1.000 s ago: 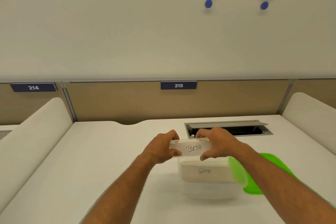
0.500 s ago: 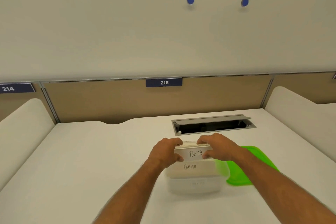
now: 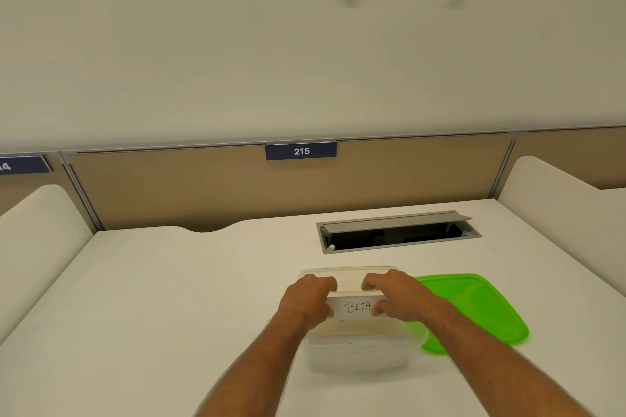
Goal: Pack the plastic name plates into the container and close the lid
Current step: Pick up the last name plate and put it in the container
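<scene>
**BETA plate held over the open container**

The left hand (image 3: 310, 301) and the right hand (image 3: 394, 296) each pinch one short end of the name plate (image 3: 356, 307), thumbs toward the person and fingers curled over the far edge. Both hands are closed on it, and neither is free. The plate's long axis runs left to right across the view, with its written face, marked BETA, turned toward the camera and reading upright.

Directly beneath the hands is the clear container (image 3: 359, 354). Its long side also runs left to right, so the plate is already lined up with it. The plate looks partly sunk below the rim, but the walls are transparent, so I cannot tell whether it touches anything inside. A pale shape with faint writing shows just below it — probably another plate already packed.

By my reading, the coming move is straight down. The plate only needs lowering and releasing, with no turning, and both hands are equally near.

The green lid (image 3: 474, 308) lies flat on the desk (image 3: 169, 298), just right of the container and partly tucked behind its corner — nearer the right hand, which would be the natural one to fetch it. Further back, a cable hatch (image 3: 396, 232) stands open in the desk.
</scene>
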Demonstrator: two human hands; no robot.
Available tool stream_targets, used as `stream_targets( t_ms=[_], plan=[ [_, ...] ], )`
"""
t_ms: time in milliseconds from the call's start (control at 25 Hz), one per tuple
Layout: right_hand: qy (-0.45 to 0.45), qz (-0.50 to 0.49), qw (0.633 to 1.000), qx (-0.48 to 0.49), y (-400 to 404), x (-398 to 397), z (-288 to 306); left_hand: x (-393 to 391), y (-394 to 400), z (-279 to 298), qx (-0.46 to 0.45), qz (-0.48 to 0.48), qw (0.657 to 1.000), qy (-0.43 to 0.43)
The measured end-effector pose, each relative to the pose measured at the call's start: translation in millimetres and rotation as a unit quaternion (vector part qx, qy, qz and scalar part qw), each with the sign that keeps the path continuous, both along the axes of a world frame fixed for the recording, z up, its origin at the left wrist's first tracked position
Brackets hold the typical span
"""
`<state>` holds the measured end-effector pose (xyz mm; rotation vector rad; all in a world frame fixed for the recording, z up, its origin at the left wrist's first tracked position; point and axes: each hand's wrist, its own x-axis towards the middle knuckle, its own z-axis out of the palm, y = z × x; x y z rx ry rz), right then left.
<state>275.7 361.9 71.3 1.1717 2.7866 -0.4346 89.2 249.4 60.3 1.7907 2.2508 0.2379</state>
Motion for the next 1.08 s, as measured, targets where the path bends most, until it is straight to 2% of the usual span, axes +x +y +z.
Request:
stream_targets(
  t_ms=[440,1080],
  plan=[
    [-0.027,0.005,0.999,-0.015,1.4,-10.3,-24.5,2.6,11.8,-15.7,-0.057,-0.024,0.994,0.094],
    [-0.036,0.018,0.999,0.005,-0.1,-14.3,-35.3,7.6,12.0,-21.2,-0.050,-0.037,0.987,0.146]
  ],
)
